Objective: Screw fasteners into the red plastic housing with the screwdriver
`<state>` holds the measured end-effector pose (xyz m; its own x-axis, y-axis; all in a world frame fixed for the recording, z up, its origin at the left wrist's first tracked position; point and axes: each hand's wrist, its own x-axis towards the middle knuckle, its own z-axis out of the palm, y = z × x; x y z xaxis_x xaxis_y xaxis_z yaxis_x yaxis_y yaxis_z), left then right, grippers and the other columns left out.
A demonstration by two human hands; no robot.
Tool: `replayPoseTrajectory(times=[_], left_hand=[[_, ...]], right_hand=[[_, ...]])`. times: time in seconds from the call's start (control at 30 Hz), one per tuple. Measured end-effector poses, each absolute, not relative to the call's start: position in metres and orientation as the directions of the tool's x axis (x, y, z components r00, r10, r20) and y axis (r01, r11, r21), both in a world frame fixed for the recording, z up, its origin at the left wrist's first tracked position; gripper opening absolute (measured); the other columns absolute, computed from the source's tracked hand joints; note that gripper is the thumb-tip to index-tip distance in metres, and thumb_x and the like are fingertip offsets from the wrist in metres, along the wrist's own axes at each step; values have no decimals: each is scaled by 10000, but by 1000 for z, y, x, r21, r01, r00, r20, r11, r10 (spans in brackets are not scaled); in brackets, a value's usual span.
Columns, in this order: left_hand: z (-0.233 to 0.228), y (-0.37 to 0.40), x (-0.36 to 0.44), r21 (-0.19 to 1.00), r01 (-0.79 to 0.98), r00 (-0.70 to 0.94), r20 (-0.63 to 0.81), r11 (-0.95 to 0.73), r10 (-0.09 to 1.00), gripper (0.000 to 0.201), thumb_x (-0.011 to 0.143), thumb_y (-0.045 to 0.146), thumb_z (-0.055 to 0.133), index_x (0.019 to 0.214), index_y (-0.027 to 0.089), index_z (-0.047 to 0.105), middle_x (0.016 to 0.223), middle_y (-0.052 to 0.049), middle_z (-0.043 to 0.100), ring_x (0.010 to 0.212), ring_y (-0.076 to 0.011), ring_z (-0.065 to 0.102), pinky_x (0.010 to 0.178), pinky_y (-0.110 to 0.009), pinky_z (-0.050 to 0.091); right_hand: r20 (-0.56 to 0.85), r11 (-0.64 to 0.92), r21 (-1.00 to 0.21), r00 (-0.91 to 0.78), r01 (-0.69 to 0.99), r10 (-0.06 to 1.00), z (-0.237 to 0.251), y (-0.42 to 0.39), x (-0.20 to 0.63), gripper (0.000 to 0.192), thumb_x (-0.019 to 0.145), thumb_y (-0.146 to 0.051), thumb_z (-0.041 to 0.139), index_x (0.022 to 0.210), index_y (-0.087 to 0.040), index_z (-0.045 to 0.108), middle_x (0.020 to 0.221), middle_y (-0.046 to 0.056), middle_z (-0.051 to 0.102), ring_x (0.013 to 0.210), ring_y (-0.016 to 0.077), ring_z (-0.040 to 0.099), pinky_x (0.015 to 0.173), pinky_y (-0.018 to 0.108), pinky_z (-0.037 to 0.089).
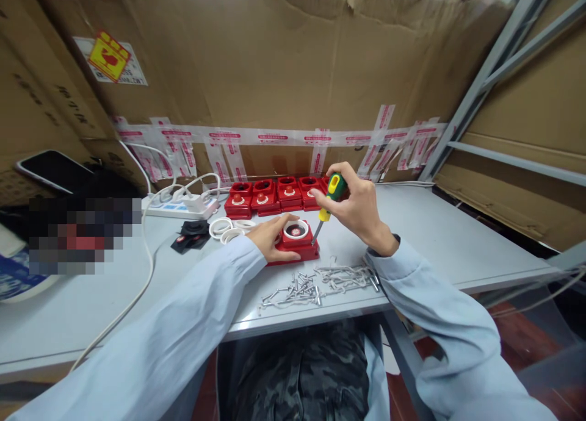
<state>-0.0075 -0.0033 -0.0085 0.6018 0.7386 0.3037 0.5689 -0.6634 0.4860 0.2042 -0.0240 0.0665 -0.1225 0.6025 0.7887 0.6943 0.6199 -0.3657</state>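
Note:
A red box-shaped device (pixel 309 250) with a white ring (pixel 295 229) on top lies on the table. My left hand (pixel 273 238) is closed around its left side. In my right hand (pixel 359 204) is a screwdriver (pixel 337 187) with a green and yellow handle, gripped and tilted. The screwdriver's tip meets the device near its right corner; whether a screw sits there is too small to tell. Just in front of the device lie a loose pile of screws (pixel 300 288) and a bundle of metal pieces with pale cords (pixel 345 277).
Several red devices (pixel 289 192) stand in a row at the back. White rings (pixel 221 228) and black discs (pixel 195 229) lie left of my left hand. A power strip (pixel 183 206) with cables, a phone (pixel 55 169) and a cardboard wall (pixel 284 61) border the table (pixel 425 238).

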Motion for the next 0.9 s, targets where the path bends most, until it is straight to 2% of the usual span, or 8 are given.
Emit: replayPoseTrajectory(times=[0.1,0.23,0.3,0.5,0.6,0.7,0.8,0.9], left_hand=[[-9,-3,-8,472,563,611,315,-679,726,774,615,553,706,1244,205,419,1199,-127,581,1043,-297,589,901,-418,456],[-10,-1,-8,460,570,619,305,-681,724,773,618,572,696,1235,201,413,1181,-125,587,1030,-300,597,889,-417,466],[-10,0,-8,461,567,618,309,-682,723,768,616,568,699,1232,209,412,1174,-114,591,1026,-298,599,894,-416,465],[-11,-1,-8,485,546,612,326,-683,721,772,604,547,719,1233,211,422,1180,-112,588,1024,-293,595,906,-419,456],[-10,-1,-8,473,552,614,327,-687,718,776,614,560,705,1238,198,419,1193,-128,579,1039,-299,590,903,-422,457],[-9,-1,-8,454,559,627,315,-693,712,777,621,575,693,1237,193,415,1188,-132,579,1038,-303,590,902,-425,459],[-9,-1,-7,449,568,623,313,-690,717,768,619,562,701,1239,207,415,1189,-121,582,1044,-299,589,914,-428,451],[-10,-1,-7,449,567,620,319,-690,717,770,621,554,702,1245,209,411,1201,-118,577,1058,-301,583,920,-434,447]], right_hand=[[784,660,-337,-188,671,592,67,-29,201,325,755,-380,615,1037,-242,528,688,-18,561,648,152,550,667,290,448],[641,770,-550,-428,324,637,76,-35,205,360,881,-284,407,1240,-262,415,1027,32,599,873,159,610,766,311,496],[576,745,-629,-511,222,638,81,-35,209,356,883,-288,428,1239,-266,423,1042,26,591,849,146,620,742,298,512],[709,738,-515,-268,435,653,77,-30,204,282,764,-381,645,976,-220,554,686,-32,528,580,107,516,573,254,466],[769,756,-401,-258,518,584,71,-29,201,255,815,-370,578,1024,-227,550,791,-4,577,690,131,546,687,294,477],[716,822,-472,-405,320,569,67,-28,201,339,899,-340,429,1225,-249,433,965,26,605,835,146,584,741,306,491],[702,818,-526,-426,232,571,65,-26,200,358,879,-353,490,1213,-234,435,867,0,596,667,104,562,610,246,481],[787,817,-416,-292,400,544,65,-27,198,309,808,-354,603,1075,-217,529,860,-6,585,597,82,496,576,237,448]])
